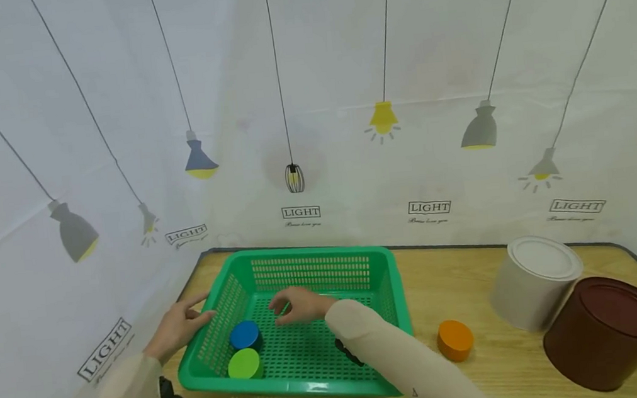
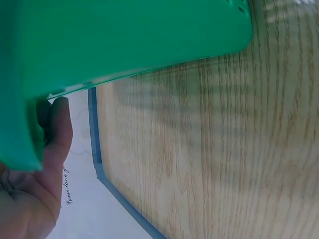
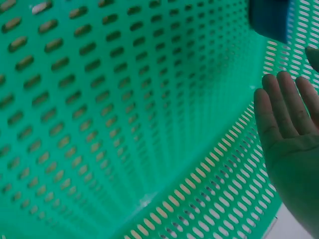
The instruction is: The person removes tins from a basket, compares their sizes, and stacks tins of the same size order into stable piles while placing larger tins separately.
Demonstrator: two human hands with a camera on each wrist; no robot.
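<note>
A green plastic basket (image 1: pixel 298 387) with slotted walls stands on the table. My left hand (image 1: pixel 176 328) holds its left rim, the thumb over the top; in the left wrist view, fingers (image 2: pixel 61 129) lie under the rim. Inside, at the left, sit a blue round block (image 1: pixel 245 335) and a light green round block (image 1: pixel 244 364), side by side. My right hand (image 1: pixel 302 306) hovers inside the basket, right of the blue block, holding nothing. Its fingers look nearly straight in the right wrist view, apart from the blue block. An orange round block (image 1: pixel 455 340) lies outside, right of the basket.
On the right of the wooden table (image 1: pixel 445 276) stand a white lidded can (image 1: pixel 531 294) and, in front of it, a dark brown can (image 1: pixel 598 339). A white sheet (image 1: pixel 328 53) printed with hanging lamps rises behind and to the left.
</note>
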